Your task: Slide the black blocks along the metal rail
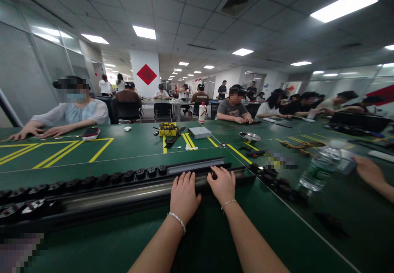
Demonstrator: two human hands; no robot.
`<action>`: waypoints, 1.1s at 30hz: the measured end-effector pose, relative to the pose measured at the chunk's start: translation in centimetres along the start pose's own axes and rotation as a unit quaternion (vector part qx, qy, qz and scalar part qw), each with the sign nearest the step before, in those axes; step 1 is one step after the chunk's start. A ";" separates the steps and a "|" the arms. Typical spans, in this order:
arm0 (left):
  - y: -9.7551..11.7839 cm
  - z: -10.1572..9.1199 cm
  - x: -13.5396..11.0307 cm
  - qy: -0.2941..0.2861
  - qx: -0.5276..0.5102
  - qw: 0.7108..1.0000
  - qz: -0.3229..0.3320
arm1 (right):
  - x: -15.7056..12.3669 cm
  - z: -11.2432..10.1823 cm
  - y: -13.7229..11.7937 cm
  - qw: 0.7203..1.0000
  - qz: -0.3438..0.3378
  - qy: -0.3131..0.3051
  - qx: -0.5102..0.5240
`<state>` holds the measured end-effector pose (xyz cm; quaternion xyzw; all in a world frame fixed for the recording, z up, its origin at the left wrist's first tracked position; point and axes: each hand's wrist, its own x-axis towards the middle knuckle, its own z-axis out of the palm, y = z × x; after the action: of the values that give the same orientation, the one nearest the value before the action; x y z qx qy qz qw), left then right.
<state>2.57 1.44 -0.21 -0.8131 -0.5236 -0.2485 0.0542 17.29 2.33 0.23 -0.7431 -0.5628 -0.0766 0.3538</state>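
Note:
My left hand lies across the near black rail, fingers stretched over its shiny channel and thumb apart. Beside it, my right hand is at the rail's right end, with thumb and fingers curled round a small black piece that is mostly hidden. Behind runs a second black rail, carrying a row of black round modules along its left part. Several larger black modules sit at the left end of the near rail, blurred.
A water bottle stands at right, near another person's hand. Loose black modules lie right of the rails. Farther back are a metal bowl, a grey box and a yellow box with cables. People sit across the table.

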 end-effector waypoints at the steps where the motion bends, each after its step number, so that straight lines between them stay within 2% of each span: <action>1: 0.0 0.0 0.0 0.000 0.000 1.000 0.000 | 0.0 0.0 0.0 1.000 0.000 0.001 -0.001; 28: 0.0 -0.1 0.0 -0.004 0.004 1.000 0.001 | 0.4 -0.3 0.3 0.999 0.008 -0.033 -0.008; 33: 0.0 -0.2 -0.1 -0.003 0.003 1.000 0.000 | 0.2 -0.1 0.5 1.000 0.002 -0.018 -0.003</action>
<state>2.51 1.33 -0.09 -0.8139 -0.5242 -0.2443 0.0552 17.85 2.39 0.22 -0.7468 -0.5672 -0.0638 0.3413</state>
